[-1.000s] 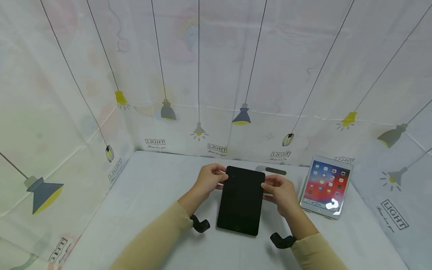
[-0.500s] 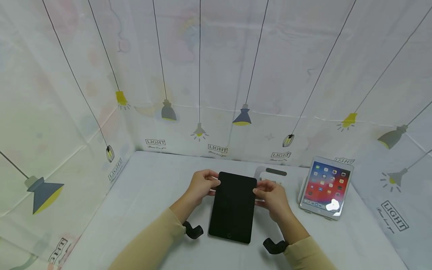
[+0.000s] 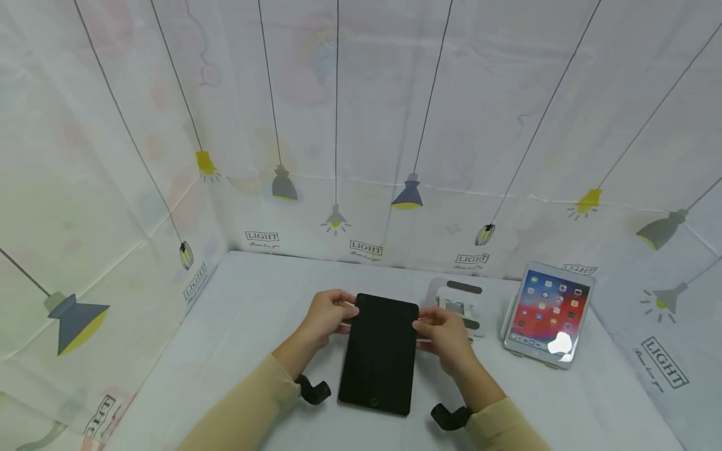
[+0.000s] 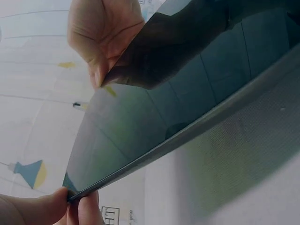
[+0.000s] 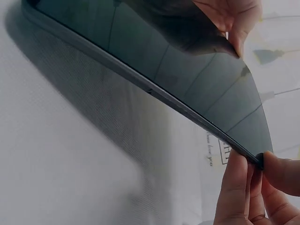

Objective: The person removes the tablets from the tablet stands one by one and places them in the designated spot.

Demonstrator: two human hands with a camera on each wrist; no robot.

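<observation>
"Condition of the hands?"

"Both grasping. The left hand (image 3: 325, 317) pinches the black tablet (image 3: 378, 355) at its far left corner; the right hand (image 3: 447, 335) pinches its right edge, near the far corner. On each, the thumb is on the front and fingers are behind."

"Position of that tablet?"

"Between the two hands, extending from them toward the person, screen dark and facing up. Its far end is raised off the table (image 3: 254, 294) (a shadow falls beneath it). Whether the near end touches, I cannot tell."

"Adjacent items?"

"Just beyond the right hand, a grey-and-white object (image 3: 472, 305) with dark pads, partly hidden by it. Farther right of that hand, a white tablet (image 3: 547, 316) leans back, screen lit with icons."

"Surroundings?"

"A black mount (image 3: 314, 390) at each wrist, tan sleeves (image 3: 242, 401) behind. Beyond both hands, a white backdrop (image 3: 366, 125) printed with hanging lamps."
</observation>
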